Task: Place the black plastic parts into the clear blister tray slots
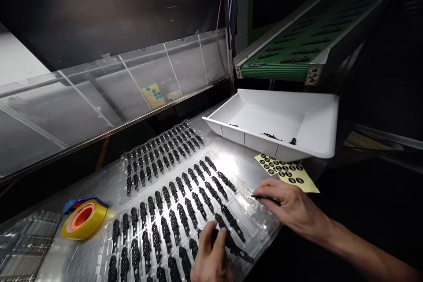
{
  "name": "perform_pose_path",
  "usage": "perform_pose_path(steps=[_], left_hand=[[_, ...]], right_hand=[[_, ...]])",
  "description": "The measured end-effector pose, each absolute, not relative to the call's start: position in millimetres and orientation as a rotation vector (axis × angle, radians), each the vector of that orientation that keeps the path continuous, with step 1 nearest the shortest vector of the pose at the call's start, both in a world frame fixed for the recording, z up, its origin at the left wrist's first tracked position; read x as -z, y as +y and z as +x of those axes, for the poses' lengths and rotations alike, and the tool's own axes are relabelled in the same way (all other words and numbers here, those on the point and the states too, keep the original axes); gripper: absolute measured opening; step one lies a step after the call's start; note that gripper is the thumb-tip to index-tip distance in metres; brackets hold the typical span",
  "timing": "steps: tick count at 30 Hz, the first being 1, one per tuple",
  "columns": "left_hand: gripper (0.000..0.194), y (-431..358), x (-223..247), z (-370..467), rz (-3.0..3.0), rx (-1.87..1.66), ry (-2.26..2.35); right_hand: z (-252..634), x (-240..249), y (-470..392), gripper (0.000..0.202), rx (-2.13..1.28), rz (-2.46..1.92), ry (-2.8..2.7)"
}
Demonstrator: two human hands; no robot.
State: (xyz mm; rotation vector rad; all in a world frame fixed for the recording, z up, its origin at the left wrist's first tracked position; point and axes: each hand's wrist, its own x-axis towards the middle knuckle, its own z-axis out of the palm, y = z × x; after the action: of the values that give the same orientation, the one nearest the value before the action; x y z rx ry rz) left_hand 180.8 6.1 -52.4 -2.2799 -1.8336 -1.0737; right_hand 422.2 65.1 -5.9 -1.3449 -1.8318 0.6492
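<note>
My right hand [291,205] pinches a small black part [266,198] over the right end of the near clear tray [246,218]. At the near tray's front edge, the fingers of my left hand [211,255] are closed on a longer black part [239,252], which sticks out to the right. Rows of black parts [173,191] lie in the near tray, and several slots at its right end hold nothing. Behind it, a second clear tray [123,176] carries rows of similar black parts.
A white bin [277,110] with a few black parts stands at the back right, below a green conveyor [280,68]. Label sheets [309,180] lie in front of the bin. Yellow tape [95,220] and stacked clear trays [31,242] are at the left.
</note>
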Motion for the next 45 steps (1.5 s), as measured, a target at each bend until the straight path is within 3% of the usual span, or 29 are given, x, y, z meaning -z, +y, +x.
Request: perform_pose_path(steps=[5, 14, 24, 27, 31, 33, 37, 45], left_hand=[[0.038, 32.9, 54.1, 199.5, -2.568, 1.436, -1.672], [0.038, 44.9, 65.8, 221.6, -2.642, 1.377, -2.017], [0.027, 63.0, 74.6, 227.7, -2.43, 1.585, -2.114], [0.034, 66.2, 76.5, 237.2, -2.485, 1.401, -2.05], [0.045, 67.8, 74.8, 236.3, -2.416, 1.002, -1.899], [0.041, 67.5, 71.0, 233.8, -2.359, 0.882, -1.874], [0.023, 64.6, 61.8, 234.9, -2.379, 0.813, -1.879], [0.027, 58.2, 59.6, 237.5, -2.397, 0.811, -1.896]], right_hand=[[407.0, 18.3, 72.3, 0.031, -0.634, -1.353, -1.924], [391.3, 26.8, 80.5, 0.028, -0.693, -1.405, -1.983], [400.8, 32.6, 74.1, 0.022, -0.702, -1.481, -2.056], [401.1, 35.8, 73.3, 0.011, -0.64, -1.581, -2.114], [396.6, 37.2, 73.6, 0.01, -0.648, -1.672, -2.182], [394.0, 35.7, 75.4, 0.012, -0.656, -1.711, -2.188], [391.5, 31.6, 82.2, 0.025, -0.669, -1.782, -2.113], [394.5, 33.0, 87.1, 0.016, -0.642, -1.768, -2.054]])
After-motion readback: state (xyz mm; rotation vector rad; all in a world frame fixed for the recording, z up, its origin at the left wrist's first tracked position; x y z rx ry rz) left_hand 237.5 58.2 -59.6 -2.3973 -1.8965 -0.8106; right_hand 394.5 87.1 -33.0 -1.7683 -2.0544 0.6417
